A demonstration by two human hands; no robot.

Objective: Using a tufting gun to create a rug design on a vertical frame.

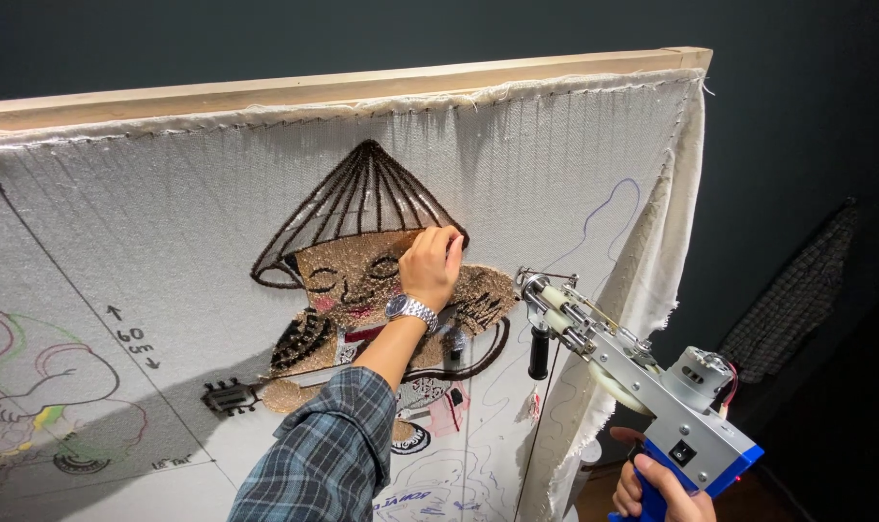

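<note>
We had our left hand [430, 263] up at the centre of the frame, fingers curled and pressed against the tufted figure [362, 290] on the stretched backing cloth [169, 222], right where the tan face met the lower edge of the dark brown conical hat [362, 198]; it gripped nothing that we could make out, only bore on the pile. A metal wristwatch [410, 309] sat on that wrist, and a blue-grey plaid sleeve [323, 459] ran down to the bottom centre of the frame. Our right hand [657, 488], at the lower right, was closed around the blue handle of the tufting gun [633, 372], which slanted up and to the left, its needle end just beside the right edge of the tufted area and apart from the cloth. The cloth was fixed to a wooden frame [343, 82] running across the top of the picture, with its loose frayed edge hanging down at the right. A small dark guitar shape [232, 396] lay in yarn at the lower left of the figure, and coloured line drawings [43, 377] marked the cloth at the far left. A dark checked garment [797, 290] hung against the dark wall at the right. No container showed anywhere.
</note>
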